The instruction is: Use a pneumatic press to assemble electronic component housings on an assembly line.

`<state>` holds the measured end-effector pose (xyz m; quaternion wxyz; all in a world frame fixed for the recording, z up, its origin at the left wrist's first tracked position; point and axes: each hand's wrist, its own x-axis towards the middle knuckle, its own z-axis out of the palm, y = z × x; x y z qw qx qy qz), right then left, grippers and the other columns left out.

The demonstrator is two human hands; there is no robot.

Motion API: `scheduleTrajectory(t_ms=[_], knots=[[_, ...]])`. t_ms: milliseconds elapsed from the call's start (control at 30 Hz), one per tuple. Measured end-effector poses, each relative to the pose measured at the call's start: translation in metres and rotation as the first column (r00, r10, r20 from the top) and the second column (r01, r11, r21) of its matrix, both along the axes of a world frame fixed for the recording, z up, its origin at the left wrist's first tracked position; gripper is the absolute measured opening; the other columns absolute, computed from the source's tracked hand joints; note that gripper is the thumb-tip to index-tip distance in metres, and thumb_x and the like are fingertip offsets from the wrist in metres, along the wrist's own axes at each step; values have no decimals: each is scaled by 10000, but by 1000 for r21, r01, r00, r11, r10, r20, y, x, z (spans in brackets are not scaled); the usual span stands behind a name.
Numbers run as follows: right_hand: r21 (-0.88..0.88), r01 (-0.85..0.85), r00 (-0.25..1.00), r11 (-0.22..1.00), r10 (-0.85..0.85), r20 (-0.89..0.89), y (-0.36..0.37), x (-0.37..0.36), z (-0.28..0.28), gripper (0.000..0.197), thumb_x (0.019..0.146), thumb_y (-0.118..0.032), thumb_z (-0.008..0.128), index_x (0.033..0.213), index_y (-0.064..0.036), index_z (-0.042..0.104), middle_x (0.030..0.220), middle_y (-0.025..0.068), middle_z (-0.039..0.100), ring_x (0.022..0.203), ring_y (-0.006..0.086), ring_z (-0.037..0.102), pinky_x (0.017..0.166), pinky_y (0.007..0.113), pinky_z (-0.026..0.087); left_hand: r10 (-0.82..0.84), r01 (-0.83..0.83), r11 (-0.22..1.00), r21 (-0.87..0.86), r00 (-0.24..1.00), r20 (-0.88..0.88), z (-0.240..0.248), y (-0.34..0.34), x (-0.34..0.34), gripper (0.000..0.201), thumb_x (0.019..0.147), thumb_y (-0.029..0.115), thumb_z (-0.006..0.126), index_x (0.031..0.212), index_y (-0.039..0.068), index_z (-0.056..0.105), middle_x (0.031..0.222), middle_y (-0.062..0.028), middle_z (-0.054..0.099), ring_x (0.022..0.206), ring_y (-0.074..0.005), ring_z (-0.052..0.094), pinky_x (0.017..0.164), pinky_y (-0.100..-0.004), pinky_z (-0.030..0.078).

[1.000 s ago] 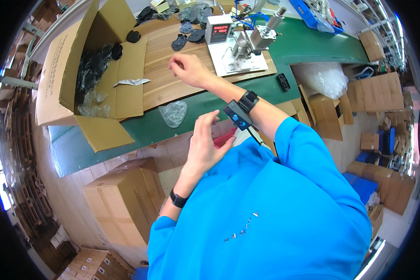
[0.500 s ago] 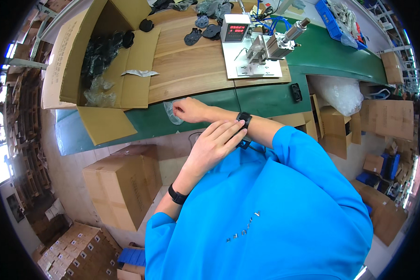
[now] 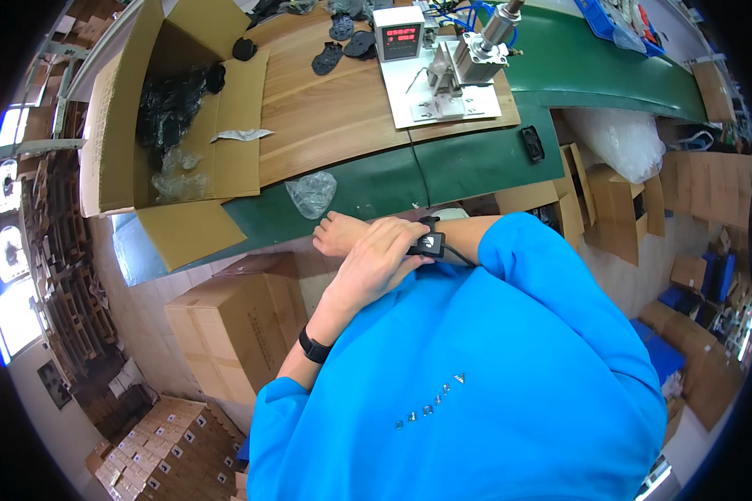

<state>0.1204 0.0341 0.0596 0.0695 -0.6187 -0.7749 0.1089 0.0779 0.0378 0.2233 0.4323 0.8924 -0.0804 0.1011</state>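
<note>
My right arm reaches leftward across my front, with a black wrist device (image 3: 429,243) on a strap and a thin cable running from it. My left hand (image 3: 378,257) lies over that wrist, its fingers and thumb closed about the device. A black band (image 3: 315,346) circles my left wrist. Loosely curled, my right hand (image 3: 340,235) sits just off the green table edge, partly covered by the left; nothing shows in it. A crumpled clear plastic bag (image 3: 312,194) lies on the green table (image 3: 468,179) just beyond it.
An open cardboard box (image 3: 113,142) with dark plastic-wrapped items stands at left on the wooden board (image 3: 309,117). Beyond are black flat parts (image 3: 327,58) and a metal press fixture (image 3: 447,79) with a red-digit display (image 3: 400,35). A closed carton (image 3: 226,326) stands on the floor.
My view has shifted. Both hands sit nearer my body, and the right hand is off the plastic bag, which now shows whole. The left thumb and fingers now close about the wrist device.
</note>
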Motion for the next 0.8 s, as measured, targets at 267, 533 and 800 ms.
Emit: scheduleTrajectory(t_ms=[267, 533, 800], knots=[[165, -10, 989, 986, 33, -141, 0, 23, 11, 134, 876, -220, 701, 897, -88, 713, 949, 121, 747, 946, 323, 729, 752, 437, 561, -29, 29, 1000, 8, 1000, -10, -1, 4, 9, 500, 781, 94, 873, 1237, 40, 677, 1206, -116, 732, 1135, -347, 686, 971, -465, 549], [37, 541, 691, 840, -420, -588, 53, 69, 42, 174, 954, -186, 614, 1008, -42, 696, 902, 220, 732, 845, 464, 703, 749, 555, 567, -87, 74, 983, 165, 994, 73, 12, 38, -17, 474, 794, 96, 827, 1238, 52, 665, 1341, -62, 698, 1230, -262, 656, 1141, -483, 470], [-3, 471, 791, 882, -423, -443, 74, 16, 35, 179, 953, -188, 607, 984, -32, 689, 952, 202, 743, 882, 443, 714, 777, 561, 575, 53, -67, 994, 83, 986, 160, 2, 63, -84, 440, 763, 102, 858, 1170, 58, 698, 1274, -62, 734, 1188, -267, 679, 1101, -472, 497]])
